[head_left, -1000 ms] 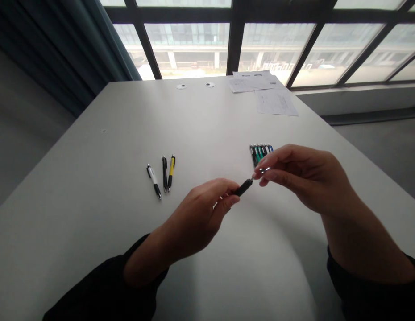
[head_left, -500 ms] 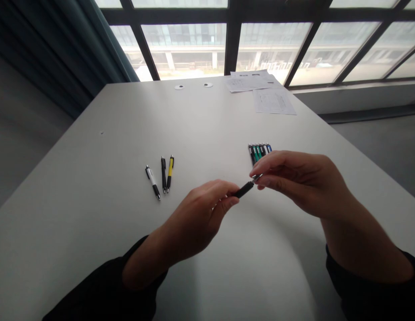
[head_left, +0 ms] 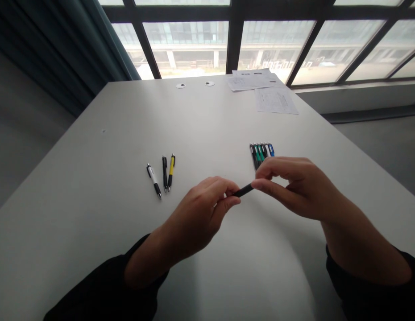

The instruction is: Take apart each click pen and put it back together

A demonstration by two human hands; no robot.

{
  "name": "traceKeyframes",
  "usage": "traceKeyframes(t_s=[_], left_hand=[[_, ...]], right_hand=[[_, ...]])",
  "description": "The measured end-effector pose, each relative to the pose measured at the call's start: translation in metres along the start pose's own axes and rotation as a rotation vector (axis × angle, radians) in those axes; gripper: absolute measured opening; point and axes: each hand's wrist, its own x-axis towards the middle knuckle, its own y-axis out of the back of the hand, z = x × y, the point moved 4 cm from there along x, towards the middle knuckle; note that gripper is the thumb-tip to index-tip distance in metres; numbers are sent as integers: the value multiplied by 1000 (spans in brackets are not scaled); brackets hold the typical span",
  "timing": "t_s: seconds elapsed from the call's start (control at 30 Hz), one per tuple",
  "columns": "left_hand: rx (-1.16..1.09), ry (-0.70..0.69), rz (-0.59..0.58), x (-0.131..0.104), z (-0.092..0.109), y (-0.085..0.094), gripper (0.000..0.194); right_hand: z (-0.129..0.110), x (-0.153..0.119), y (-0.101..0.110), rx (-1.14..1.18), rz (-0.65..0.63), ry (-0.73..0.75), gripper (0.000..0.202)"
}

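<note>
Between my two hands, above the table, a black pen [head_left: 243, 190] is held at a slant. My left hand [head_left: 205, 209] is closed, pinching its lower left end between thumb and fingers. The thumb and forefinger of my right hand [head_left: 294, 187] are pinched over the other end, hiding its metal part. Just beyond the right fingers lies a row of several pens [head_left: 257, 154] in black, green, white and blue, partly covered by that hand. To the left are a white pen [head_left: 154, 180], another black pen [head_left: 165, 174] and a yellow pen [head_left: 171, 173].
The white table [head_left: 127, 120] spreads out toward the window [head_left: 187, 49]. Papers [head_left: 254, 81] lie at its far right corner. Two round cable-hole covers [head_left: 209, 84] sit along the far edge. A dark blue curtain [head_left: 90, 58] hangs at the left.
My right fingers have slid onto the pen's end, covering the silver metal part that showed before. My left hand has hardly moved. The view has shifted slightly.
</note>
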Motion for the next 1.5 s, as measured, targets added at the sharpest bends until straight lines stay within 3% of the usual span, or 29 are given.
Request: traceKeyframes(t_s=[0.13, 0.33, 0.37, 0.5, 0.7, 0.87, 1.07, 1.13, 1.27, 1.37, 1.5], left_hand=[[82, -78, 68, 1, 3, 3, 2], [148, -119, 93, 1, 4, 7, 1], [154, -126, 97, 1, 4, 8, 1], [189, -162, 125, 0, 5, 9, 6], [305, -246, 183, 0, 3, 13, 19], [359, -279, 247, -1, 7, 17, 6], [510, -335, 389, -5, 12, 28, 6], [535, -307, 345, -3, 8, 30, 5], [526, -265, 127, 1, -2, 24, 11], [536, -269, 65, 1, -3, 21, 12], [529, -340, 108, -1, 1, 22, 12]], right_hand=[[-1, 0, -4, -98, -29, -3, 51], [-6, -2, 1, -29, -1, 72, 19], [-6, -2, 0, -60, 3, 84, 18], [-5, -2, -3, -140, 38, 54, 46], [-9, -3, -5, -120, 41, 83, 22], [-7, -5, -18, 43, -117, -12, 39], [-4, -7, -43, 253, -131, -192, 54], [-5, -5, -44, 203, -63, -164, 54], [-4, -3, -42, -173, 162, -1, 32], [0, -4, -51, -326, 174, 29, 35], [4, -6, -61, -255, 145, -110, 43]])
